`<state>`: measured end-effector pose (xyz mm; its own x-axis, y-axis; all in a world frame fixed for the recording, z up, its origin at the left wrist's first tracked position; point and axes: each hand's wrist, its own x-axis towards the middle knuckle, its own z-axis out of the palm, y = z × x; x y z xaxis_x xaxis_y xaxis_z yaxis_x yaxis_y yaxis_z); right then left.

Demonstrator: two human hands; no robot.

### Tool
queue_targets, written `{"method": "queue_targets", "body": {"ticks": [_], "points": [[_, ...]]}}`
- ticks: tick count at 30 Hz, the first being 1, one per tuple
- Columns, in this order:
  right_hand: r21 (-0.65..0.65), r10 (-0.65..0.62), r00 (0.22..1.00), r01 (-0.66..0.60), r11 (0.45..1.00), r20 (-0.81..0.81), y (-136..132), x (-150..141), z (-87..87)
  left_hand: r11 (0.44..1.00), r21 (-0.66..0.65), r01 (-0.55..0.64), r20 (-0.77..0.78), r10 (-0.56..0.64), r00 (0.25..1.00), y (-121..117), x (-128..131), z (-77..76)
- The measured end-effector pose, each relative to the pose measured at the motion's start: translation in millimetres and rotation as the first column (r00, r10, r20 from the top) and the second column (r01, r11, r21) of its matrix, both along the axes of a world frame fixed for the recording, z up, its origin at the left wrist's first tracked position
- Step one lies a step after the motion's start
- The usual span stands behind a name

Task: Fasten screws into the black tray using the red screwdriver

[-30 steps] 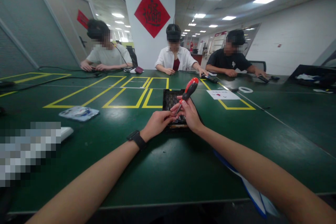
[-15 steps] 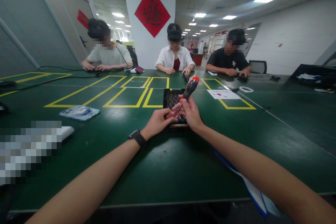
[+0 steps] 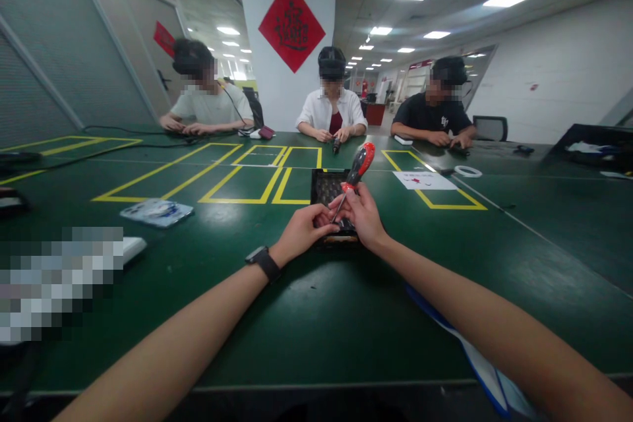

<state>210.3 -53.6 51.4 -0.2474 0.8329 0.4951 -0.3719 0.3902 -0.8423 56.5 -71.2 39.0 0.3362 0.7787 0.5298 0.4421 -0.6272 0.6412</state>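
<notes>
A screwdriver [image 3: 361, 165] with a red and black handle leans up and to the right, its thin metal shaft pointing down to the left. My right hand [image 3: 364, 216] is closed around it where the handle meets the shaft. Close to the shaft's tip, my left hand [image 3: 307, 231] is pinched together, thumb against fingers. Whatever sits in that pinch is too small or hidden to tell. Directly beneath both hands lies an open black case [image 3: 321, 177] with a patterned inside, partly covered by my fingers.
A phone [image 3: 157, 211] lies left on the green table [image 3: 277, 330]. To the right are a white printed sheet [image 3: 424, 180] and a roll of white tape [image 3: 467, 172]. Three people sit across the table, one with a dark object [image 3: 337, 145] at the hands.
My view has shifted slightly, so everything sits a little further right. Both hands keep nearly the same pose around the screwdriver. The person opposite has brought their hands closer together.
</notes>
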Motion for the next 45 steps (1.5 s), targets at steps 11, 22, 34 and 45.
{"method": "queue_targets", "body": {"ticks": [11,22,34,45], "points": [[0.007,0.001,1.0,-0.001,1.0,0.023,-4.9,-0.5,2.1,0.998,0.045,0.037,-0.054,-0.034,0.998,2.3,-4.4,-0.6],[0.054,-0.053,0.996,0.049,0.997,0.075,-6.5,-2.1,1.8,1.0,-0.012,-0.008,-0.043,0.008,0.999,-0.3,-1.8,2.1],[0.051,-0.037,0.996,0.033,0.998,0.078,-7.3,-0.2,2.2,0.997,-0.065,0.044,-0.013,-0.045,0.999,1.5,-0.6,-0.5],[0.055,0.022,0.997,-0.026,0.998,0.076,-6.7,-0.7,1.8,0.991,-0.096,0.096,0.02,-0.095,0.995,7.1,-4.4,-5.7]]}}
